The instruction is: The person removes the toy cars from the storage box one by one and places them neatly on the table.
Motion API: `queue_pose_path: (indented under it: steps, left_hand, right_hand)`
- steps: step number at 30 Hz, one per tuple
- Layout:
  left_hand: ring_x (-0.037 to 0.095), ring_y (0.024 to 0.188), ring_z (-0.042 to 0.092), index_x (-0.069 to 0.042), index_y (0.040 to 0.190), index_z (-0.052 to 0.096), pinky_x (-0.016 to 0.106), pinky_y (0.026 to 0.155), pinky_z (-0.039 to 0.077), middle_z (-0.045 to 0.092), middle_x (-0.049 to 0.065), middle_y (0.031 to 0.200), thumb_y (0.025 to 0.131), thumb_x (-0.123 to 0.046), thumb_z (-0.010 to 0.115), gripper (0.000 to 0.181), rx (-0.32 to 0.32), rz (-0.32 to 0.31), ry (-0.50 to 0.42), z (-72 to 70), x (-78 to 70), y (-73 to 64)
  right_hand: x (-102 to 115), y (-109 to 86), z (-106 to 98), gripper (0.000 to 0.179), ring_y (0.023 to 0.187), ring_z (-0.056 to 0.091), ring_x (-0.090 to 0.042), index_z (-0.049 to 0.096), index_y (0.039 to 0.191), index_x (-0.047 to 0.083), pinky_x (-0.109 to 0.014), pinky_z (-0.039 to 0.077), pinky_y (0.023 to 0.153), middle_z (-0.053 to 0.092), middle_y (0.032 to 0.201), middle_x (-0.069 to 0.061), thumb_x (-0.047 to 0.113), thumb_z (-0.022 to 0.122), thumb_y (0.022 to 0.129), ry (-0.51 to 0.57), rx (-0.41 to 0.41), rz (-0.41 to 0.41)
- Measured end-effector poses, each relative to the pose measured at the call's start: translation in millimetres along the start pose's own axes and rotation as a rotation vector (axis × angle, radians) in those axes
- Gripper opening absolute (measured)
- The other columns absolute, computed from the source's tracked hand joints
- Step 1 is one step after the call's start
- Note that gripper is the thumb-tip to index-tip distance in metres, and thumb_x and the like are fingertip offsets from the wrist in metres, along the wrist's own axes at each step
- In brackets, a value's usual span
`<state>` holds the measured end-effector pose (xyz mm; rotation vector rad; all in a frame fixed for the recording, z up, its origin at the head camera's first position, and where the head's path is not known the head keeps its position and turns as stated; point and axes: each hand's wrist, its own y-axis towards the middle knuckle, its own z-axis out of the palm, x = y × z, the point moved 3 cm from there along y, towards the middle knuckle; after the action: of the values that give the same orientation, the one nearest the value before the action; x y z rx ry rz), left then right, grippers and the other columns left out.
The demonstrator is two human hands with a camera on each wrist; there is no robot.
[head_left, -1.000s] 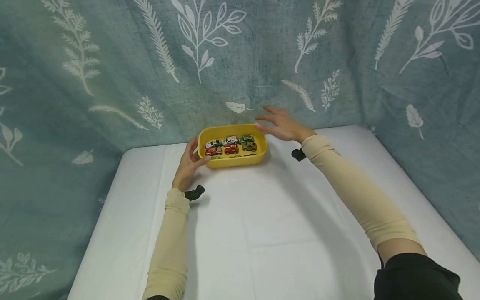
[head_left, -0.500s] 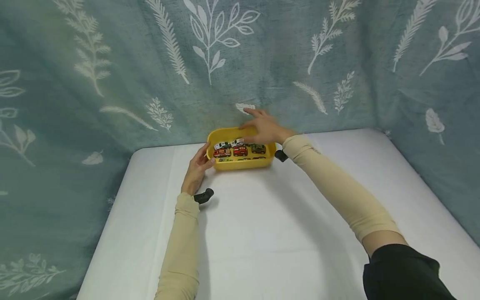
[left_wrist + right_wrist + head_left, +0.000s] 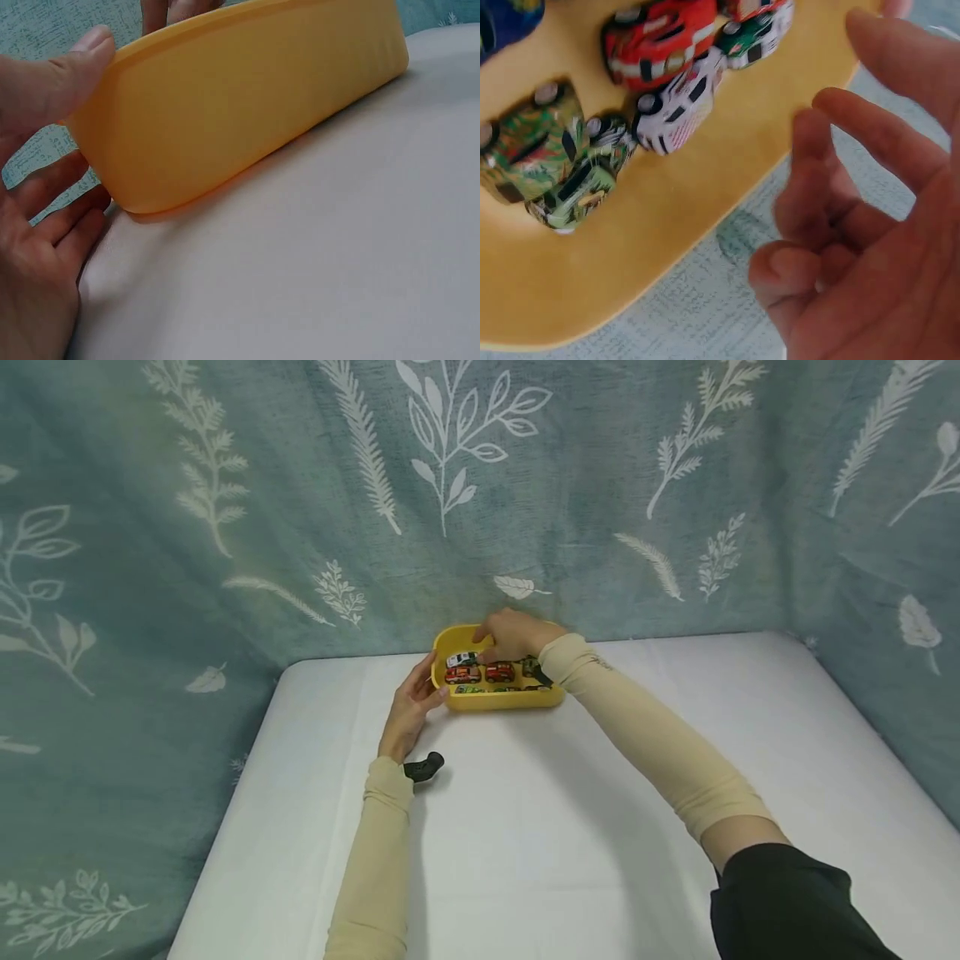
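Left hand [image 3: 411, 706] stays at the left end of the yellow plastic tub [image 3: 502, 701], same as a second ago: grip holding the corner, thumb at the rim, fingers against the outer end wall. Tub sits on the white cloth-covered counter [image 3: 540, 827], near the green leaf-print curtain [image 3: 300, 485]; oblong, rounded corners, smooth wall. Inside, left to right: white car [image 3: 462, 659] behind orange-red car [image 3: 462, 675], then red car [image 3: 499, 672], all small and glossy. Right hand [image 3: 513, 635] was off the tub's right end a second ago, now lowered over its far side. Right wrist view shows that grip fairly wide, thumb and index apart, other fingers curled, slightly blurred; also blue car [image 3: 506, 22] and camouflage car [image 3: 536, 142] in clearer detail. Left wrist view adds the tub's base on the cloth.
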<state>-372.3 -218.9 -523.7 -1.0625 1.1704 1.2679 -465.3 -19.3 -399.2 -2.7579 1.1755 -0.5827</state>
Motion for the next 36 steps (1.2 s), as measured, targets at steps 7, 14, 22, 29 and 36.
queue_pose_path:
  steps: [7, 14, 22, 29, 36]
  left_hand:
    - [0.032, 0.157, 0.039, -0.017, 0.164, 0.042, 0.042, 0.13, 0.033, 0.037, 0.013, 0.171, 0.098, 0.003, 0.071, 0.075, 0.004, 0.04, 0.0, -1.4, 2.1, 0.9]
    - [0.033, 0.155, 0.042, -0.015, 0.163, 0.043, 0.044, 0.13, 0.034, 0.041, 0.015, 0.168, 0.097, 0.002, 0.072, 0.075, 0.0, 0.056, 0.004, -3.2, 1.1, -0.1]
    - [0.031, 0.156, 0.041, -0.016, 0.163, 0.044, 0.041, 0.13, 0.034, 0.041, 0.015, 0.169, 0.097, 0.001, 0.073, 0.075, -0.004, 0.059, 0.018, -3.3, 1.6, 2.6]
    - [0.031, 0.156, 0.041, -0.015, 0.163, 0.045, 0.041, 0.129, 0.034, 0.041, 0.015, 0.169, 0.096, 0.002, 0.073, 0.074, -0.014, 0.068, 0.011, 0.7, 2.3, 2.2]
    - [0.03, 0.155, 0.042, -0.018, 0.162, 0.047, 0.044, 0.128, 0.036, 0.044, 0.013, 0.167, 0.096, 0.001, 0.074, 0.074, -0.015, 0.064, 0.013, -3.4, 3.7, 0.6]
  right_hand:
    - [-7, 15.3, 4, 0.045, 0.143, 0.055, -0.036, 0.061, 0.15, 0.011, -0.052, 0.046, 0.12, 0.058, 0.156, -0.013, 0.028, 0.062, 0.108, -0.061, 0.053, 0.082]
    - [-12, 28.1, 11, 0.044, 0.145, 0.053, -0.036, 0.063, 0.148, 0.014, -0.055, 0.046, 0.119, 0.057, 0.157, -0.012, 0.03, 0.061, 0.108, 0.004, 0.043, 0.087]
    - [-13, 40.0, 20, 0.046, 0.144, 0.054, -0.037, 0.062, 0.148, 0.008, -0.053, 0.044, 0.121, 0.06, 0.153, -0.015, 0.029, 0.063, 0.107, 0.048, 0.038, 0.046]
    - [-17, 47.8, 28, 0.042, 0.138, 0.059, -0.035, 0.067, 0.143, 0.008, -0.052, 0.049, 0.117, 0.065, 0.148, -0.014, 0.027, 0.064, 0.106, -0.011, 0.012, 0.049]
    - [-21, 54.3, 37, 0.041, 0.127, 0.066, -0.032, 0.069, 0.141, 0.007, -0.05, 0.055, 0.109, 0.067, 0.144, -0.013, 0.026, 0.067, 0.105, -0.009, 0.021, 0.016]
